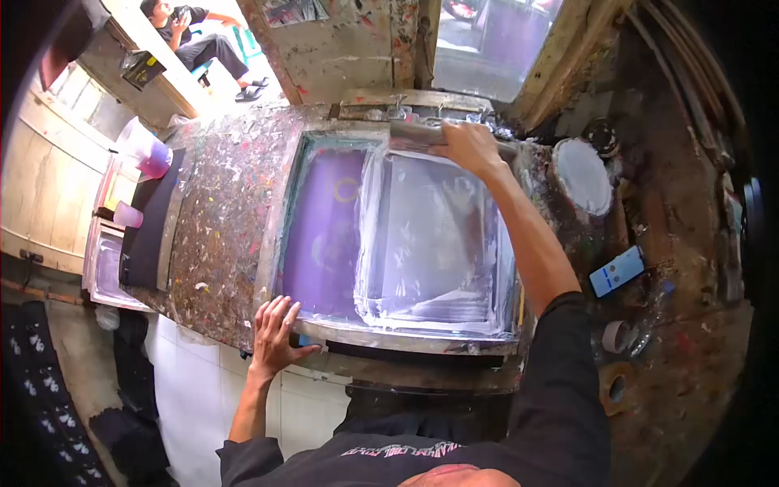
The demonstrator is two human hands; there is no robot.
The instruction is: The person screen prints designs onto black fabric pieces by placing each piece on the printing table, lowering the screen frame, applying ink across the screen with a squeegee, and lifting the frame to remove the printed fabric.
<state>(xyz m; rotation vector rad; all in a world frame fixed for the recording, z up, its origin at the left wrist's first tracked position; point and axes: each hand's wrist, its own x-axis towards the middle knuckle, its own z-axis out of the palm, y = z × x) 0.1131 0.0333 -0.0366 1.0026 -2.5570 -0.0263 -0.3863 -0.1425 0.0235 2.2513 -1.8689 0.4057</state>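
A screen-printing frame [272, 243] lies on the worktable, its mesh purple on the left. White ink [406, 312] is smeared over the right part in a rough rectangle. At the frame's far edge my right hand [472, 148] is closed around a squeegee [414, 136], a wide flat bar lying across the top of the white area. My left hand [278, 333] rests on the near left corner of the frame, fingers stretched out and thumb apart. Whatever lies beneath the mesh is mostly hidden.
Paint-spattered tabletop [219, 203] extends to the left, with dark cloth [146, 235] and a tub of purple ink [146, 150] beyond. On the right are a round white-topped tub [583, 177], a phone [617, 271] and a tape roll [617, 383]. A seated person [203, 45] is outside.
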